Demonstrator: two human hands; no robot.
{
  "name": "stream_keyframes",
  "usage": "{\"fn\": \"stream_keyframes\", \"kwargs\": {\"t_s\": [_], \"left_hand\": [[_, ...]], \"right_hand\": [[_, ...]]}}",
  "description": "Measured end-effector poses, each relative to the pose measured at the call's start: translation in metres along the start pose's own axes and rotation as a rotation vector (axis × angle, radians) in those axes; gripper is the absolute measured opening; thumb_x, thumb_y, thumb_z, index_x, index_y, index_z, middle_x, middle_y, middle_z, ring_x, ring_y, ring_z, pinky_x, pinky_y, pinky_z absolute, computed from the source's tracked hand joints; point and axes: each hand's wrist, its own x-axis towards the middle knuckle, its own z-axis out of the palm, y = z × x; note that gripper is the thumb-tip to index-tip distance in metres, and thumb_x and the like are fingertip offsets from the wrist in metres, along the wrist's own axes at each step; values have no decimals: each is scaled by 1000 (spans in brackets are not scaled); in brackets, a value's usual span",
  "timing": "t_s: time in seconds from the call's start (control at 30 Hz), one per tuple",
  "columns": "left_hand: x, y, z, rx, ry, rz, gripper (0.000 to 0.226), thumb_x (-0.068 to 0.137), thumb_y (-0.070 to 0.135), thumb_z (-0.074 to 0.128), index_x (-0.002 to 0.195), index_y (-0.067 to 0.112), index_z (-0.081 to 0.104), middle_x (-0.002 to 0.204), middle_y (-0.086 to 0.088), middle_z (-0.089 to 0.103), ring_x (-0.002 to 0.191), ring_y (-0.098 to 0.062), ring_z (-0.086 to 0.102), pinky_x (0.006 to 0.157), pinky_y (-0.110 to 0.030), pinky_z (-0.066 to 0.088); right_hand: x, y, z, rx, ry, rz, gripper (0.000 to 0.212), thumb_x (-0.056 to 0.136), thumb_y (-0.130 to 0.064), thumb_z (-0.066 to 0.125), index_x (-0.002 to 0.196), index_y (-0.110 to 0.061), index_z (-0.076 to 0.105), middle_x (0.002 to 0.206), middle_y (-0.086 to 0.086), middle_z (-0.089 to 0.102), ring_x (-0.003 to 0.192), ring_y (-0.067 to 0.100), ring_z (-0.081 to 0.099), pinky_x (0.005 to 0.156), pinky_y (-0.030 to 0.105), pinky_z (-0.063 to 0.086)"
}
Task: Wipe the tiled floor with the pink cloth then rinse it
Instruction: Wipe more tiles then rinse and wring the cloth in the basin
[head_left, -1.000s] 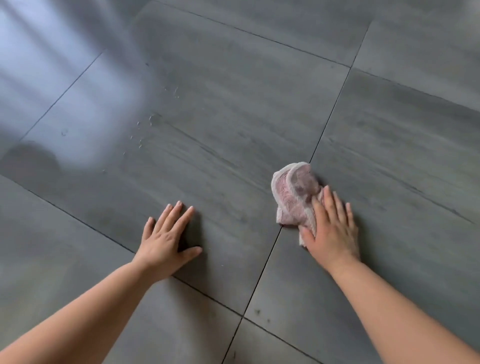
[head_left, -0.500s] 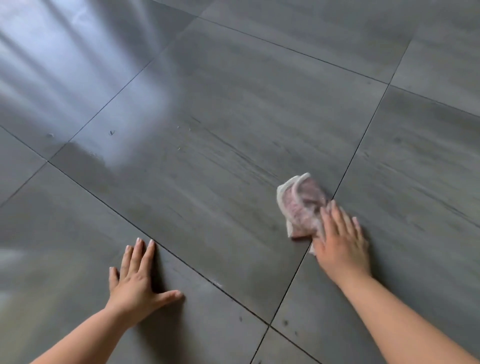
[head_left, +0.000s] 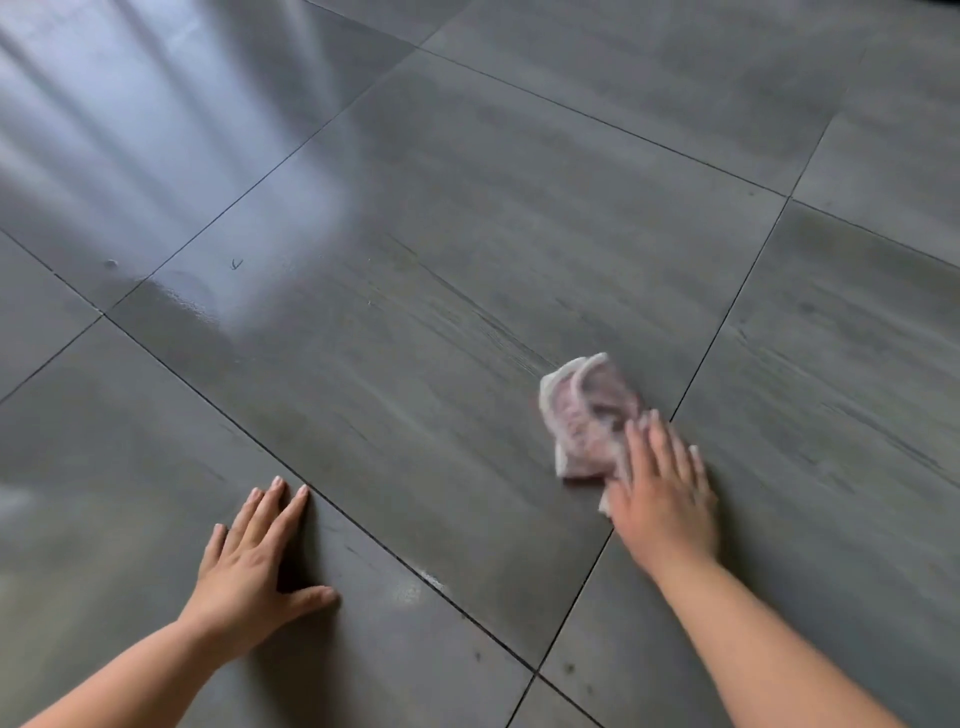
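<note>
My right hand (head_left: 662, 499) lies flat with straight fingers on the near edge of the pink cloth (head_left: 589, 415) and presses it on the tiled floor (head_left: 467, 234) — the cloth is crumpled, a little blurred, just beside a grout line. My left hand (head_left: 254, 561) rests open on the tile, fingers spread and holding nothing, well apart from the cloth — a pale wet shine is on the floor far left.
</note>
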Motion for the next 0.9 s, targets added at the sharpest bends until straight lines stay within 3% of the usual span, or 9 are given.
{"fn": "stream_keyframes", "kwargs": {"t_s": [0.07,0.13,0.27,0.33,0.43,0.6,0.7,0.8,0.9], "left_hand": [[0,1,-2,-11,-11,0,136,31,82,33,142,18,-11,155,3,-12,143,-13,-13,118,-39,-1],[1,4,-2,8,-25,-11,127,53,75,57,142,17,-14,155,3,-15,142,-13,-15,118,-39,-1],[4,3,-6,78,-30,2,118,67,60,65,141,19,-18,154,3,-20,141,-13,-18,118,-40,0],[4,4,-8,90,-49,3,117,66,60,65,142,22,-15,154,5,-17,143,-15,-15,118,-40,2],[9,4,-12,36,75,19,88,77,53,59,145,23,11,155,6,8,145,-17,7,118,-35,16],[23,12,-35,-89,169,16,55,86,38,54,136,22,37,149,3,32,136,-17,33,109,-29,30],[26,22,-51,-154,158,-13,58,88,38,51,139,22,29,153,3,23,139,-17,29,109,-31,29],[23,31,-61,-64,39,47,63,89,45,45,143,28,17,156,6,10,141,-14,23,113,-28,22],[10,34,-66,-41,32,27,53,90,43,43,139,26,29,153,7,23,137,-14,32,111,-27,26]], "right_hand": [[13,19,-18,101,-120,320,64,73,-34,37,110,14,57,121,40,53,103,54,57,93,57,42],[6,3,-19,111,-165,353,61,72,-34,35,102,15,57,109,40,59,96,54,60,89,58,45],[-41,-64,-10,158,-184,-233,53,59,-39,45,108,-18,47,110,9,70,106,27,54,104,36,34],[-41,-78,-14,280,-323,-398,70,42,-44,68,106,-29,45,108,-6,71,94,17,64,78,31,53],[-19,-69,-24,331,-357,-442,78,28,-43,74,99,-31,44,94,-11,72,79,9,62,69,20,44],[3,-32,-57,450,-344,-124,57,52,-32,45,108,-30,54,101,-19,63,95,9,51,76,13,35],[19,-16,-80,469,-626,65,53,72,-20,53,125,-22,53,120,-8,56,118,17,48,86,16,33],[31,-13,-94,462,-684,175,47,76,-9,55,121,-22,56,106,-5,56,112,18,53,81,20,37],[38,-19,-112,550,-726,303,37,77,-3,53,106,-25,60,91,-4,57,91,18,54,69,23,37]]}}
